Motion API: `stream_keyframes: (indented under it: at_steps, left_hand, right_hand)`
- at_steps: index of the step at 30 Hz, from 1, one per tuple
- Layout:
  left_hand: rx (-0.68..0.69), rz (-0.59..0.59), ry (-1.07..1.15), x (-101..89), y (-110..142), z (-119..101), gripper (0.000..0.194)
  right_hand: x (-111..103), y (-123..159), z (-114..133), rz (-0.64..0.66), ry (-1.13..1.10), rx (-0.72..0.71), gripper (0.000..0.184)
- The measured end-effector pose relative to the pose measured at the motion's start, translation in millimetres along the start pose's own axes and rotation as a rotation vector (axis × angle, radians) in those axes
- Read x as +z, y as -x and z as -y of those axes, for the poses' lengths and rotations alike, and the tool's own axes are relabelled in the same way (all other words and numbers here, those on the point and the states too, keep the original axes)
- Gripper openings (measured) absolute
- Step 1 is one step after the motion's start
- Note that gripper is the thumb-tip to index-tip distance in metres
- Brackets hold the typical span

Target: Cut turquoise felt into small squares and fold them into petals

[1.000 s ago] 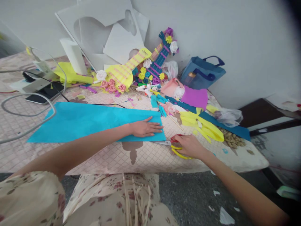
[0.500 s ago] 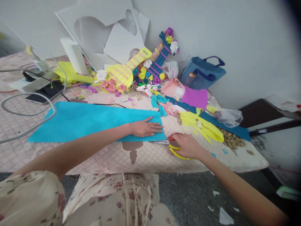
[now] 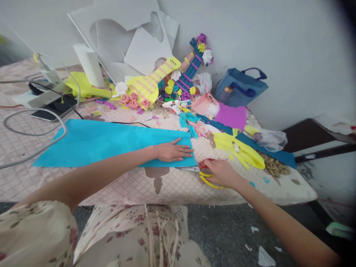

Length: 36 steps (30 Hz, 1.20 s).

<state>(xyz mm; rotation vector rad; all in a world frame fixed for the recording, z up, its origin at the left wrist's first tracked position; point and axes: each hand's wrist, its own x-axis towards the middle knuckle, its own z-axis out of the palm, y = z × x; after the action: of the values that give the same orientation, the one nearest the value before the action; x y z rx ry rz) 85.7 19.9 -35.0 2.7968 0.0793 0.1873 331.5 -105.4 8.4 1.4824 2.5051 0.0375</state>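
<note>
A long sheet of bright blue paper lies across the near part of the table. My left hand rests flat on its right end, fingers stretched out and pointing right. At the sheet's near right corner, my right hand grips a pair of scissors with red and yellow handles. The metal blades point left along the sheet's near edge; whether the paper sits between them I cannot tell.
Behind the sheet lie a yellow paper guitar, a blue flowered guitar and a glue gun. Yellow strips and peanuts are on the right. A grey cable crosses the sheet's left end.
Both hands, the scissors and the blue sheet look almost the same as before. Only the camera view has shifted slightly.
</note>
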Motion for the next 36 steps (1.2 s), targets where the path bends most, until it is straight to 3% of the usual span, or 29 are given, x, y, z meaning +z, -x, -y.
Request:
stream_keyframes:
  at_steps: [20, 26, 36]
  left_hand:
    - [-0.021, -0.008, 0.043, -0.7, 0, -2, 0.047]
    - [-0.018, -0.001, 0.058, -0.7, 0, -1, 0.048]
    - [-0.03, 0.016, 0.023, -1.3, 0, -2, 0.048]
  right_hand:
    - [-6, -8, 12, -0.034, -0.051, -0.031, 0.041]
    - [-6, -5, 9, 0.011, 0.002, -0.014, 0.03]
    - [-12, -6, 15, -0.02, -0.065, 0.023, 0.041]
